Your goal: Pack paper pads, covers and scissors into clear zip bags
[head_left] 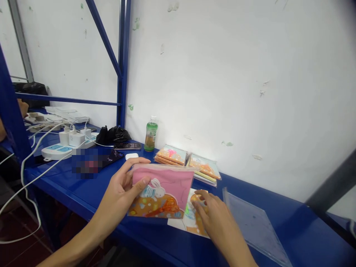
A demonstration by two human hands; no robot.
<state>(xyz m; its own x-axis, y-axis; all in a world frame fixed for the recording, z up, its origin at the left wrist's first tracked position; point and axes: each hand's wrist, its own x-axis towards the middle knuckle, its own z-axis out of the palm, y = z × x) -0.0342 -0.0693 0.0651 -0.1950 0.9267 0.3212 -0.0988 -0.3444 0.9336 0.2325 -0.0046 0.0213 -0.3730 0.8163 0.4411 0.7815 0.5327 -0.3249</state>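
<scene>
My left hand [122, 193] holds a pink card [164, 191] with a white rabbit picture, tilted up above the blue table [91, 193]. The thumb lies on its front and the fingers wrap its left edge. My right hand [218, 220] rests flat on a second picture sheet [186, 221] that lies on the table just under and right of the pink card, with the fingertips on an orange drawing. Two stacks of similar colourful cards [187, 160] lie behind, near the wall.
A clear plastic sleeve [254, 224] lies to the right of my right hand. A green drink bottle [150, 133] stands by the wall. To the left are a power strip with chargers [66, 145], white cables, a black bag [112, 134], a phone [127, 145], and blue shelf posts.
</scene>
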